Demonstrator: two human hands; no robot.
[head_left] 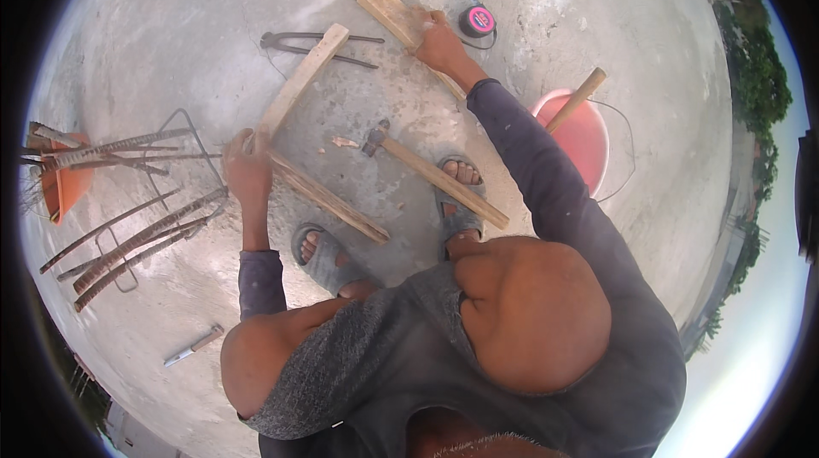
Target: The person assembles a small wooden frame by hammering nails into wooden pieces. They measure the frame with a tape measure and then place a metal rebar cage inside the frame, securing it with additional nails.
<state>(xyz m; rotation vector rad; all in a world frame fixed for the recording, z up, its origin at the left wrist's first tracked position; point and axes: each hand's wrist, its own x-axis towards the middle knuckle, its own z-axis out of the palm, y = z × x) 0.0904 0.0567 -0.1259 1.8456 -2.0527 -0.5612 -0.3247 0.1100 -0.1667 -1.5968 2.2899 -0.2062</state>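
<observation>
My left hand (247, 166) is closed around the near end of a pale wooden strip (304, 81) that slants up to the right. A second, darker wooden piece (328, 200) runs from beside that hand toward my feet; whether the hand grips it too is hidden. Farther off, my right hand (442, 44) grips a wooden plank (389, 13), whose near part passes beneath my wrist. Long-handled pincers (320, 47) lie partly under the far end of the strip. Between my hands and feet rests a hammer (439, 178), its wooden handle crossing in front of my right foot.
A pink tape measure (477, 21) with its blade out lies beyond my right hand. At right stands a red bucket (589, 151) holding a wooden handle (576, 100). Rusty rebar pieces (141, 240) and an orange container (68, 176) are at left; a small tool (194, 345) lies nearer.
</observation>
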